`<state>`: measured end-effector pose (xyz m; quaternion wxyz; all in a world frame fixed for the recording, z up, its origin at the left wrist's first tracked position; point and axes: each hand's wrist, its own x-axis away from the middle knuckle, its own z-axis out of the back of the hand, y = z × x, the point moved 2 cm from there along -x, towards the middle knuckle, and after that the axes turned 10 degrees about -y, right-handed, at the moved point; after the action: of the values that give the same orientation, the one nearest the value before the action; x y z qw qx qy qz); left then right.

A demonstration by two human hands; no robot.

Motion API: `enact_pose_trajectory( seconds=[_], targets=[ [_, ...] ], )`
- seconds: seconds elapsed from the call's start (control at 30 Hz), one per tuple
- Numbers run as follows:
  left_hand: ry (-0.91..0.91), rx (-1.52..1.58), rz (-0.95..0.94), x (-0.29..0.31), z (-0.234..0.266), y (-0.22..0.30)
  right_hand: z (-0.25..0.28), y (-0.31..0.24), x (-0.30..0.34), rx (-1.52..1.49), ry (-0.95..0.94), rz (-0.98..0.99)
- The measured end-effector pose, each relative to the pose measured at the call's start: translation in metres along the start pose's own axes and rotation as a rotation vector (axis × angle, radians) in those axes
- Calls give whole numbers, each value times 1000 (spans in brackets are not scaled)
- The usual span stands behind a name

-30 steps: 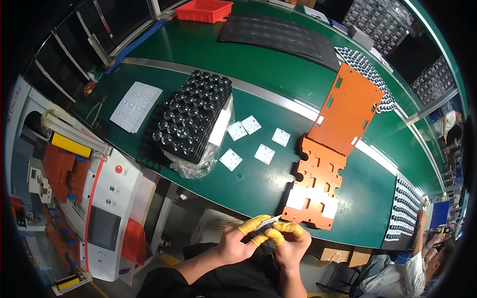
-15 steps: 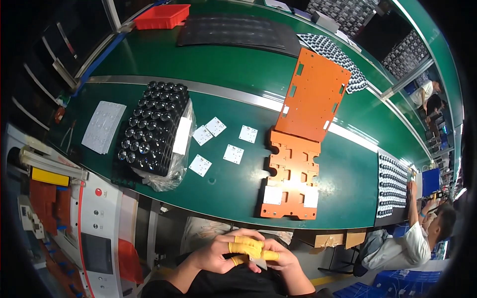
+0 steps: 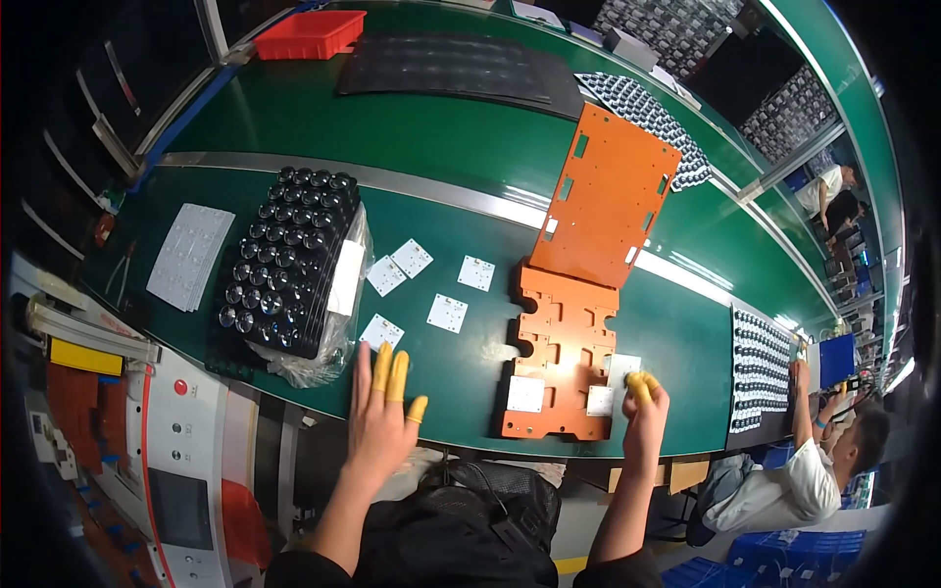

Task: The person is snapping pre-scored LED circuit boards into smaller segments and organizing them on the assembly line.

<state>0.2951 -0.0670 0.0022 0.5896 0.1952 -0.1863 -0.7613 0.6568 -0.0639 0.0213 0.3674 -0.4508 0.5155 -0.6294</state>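
Note:
My right hand, with yellow finger cots, pinches a white square circuit board beside the right edge of the orange fixture. One board lies in the fixture's lower left pocket and another board in the lower right. My left hand, also in yellow finger cots, reaches with outspread fingers to a loose board on the green table. Its fingertips are at that board's lower edge; whether they touch it I cannot tell. Several more boards, such as one, lie between the hand and the fixture.
The fixture's orange lid is opened away from me. On the left stand a stack of black lens trays in clear plastic and a pile of white sheets. A red bin is far left. A co-worker sits at right beside a lens panel.
My hands were together near my lap holding a board. Now they are apart: the right has carried a board to the fixture's right side, the left has reached forward over the table.

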Motion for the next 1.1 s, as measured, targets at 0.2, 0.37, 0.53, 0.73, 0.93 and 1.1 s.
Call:
enact_pose_trajectory(
  seconds=[0.2, 0.37, 0.53, 0.73, 0.93, 1.1],
  targets=[
    [-37, -148, 36, 2, -13, -10, -9, 26, -29, 183, -9, -71],
    [61, -100, -13, -2, -14, -9, -5, 40, -33, 383, -15, -56],
    [84, -43, -42, -4, -24, -27, -12, 33, -35, 386, 8, -9],
    [126, -216, 269, -13, -20, -18, -39, -3, -21, 640, 118, 92],
    [146, -162, 228, -27, -22, -9, -139, -27, 9, 441, -265, 446],
    [194, -43, 169, -12, -19, -21, -265, -79, 33, 478, -662, 649]
  ],
)
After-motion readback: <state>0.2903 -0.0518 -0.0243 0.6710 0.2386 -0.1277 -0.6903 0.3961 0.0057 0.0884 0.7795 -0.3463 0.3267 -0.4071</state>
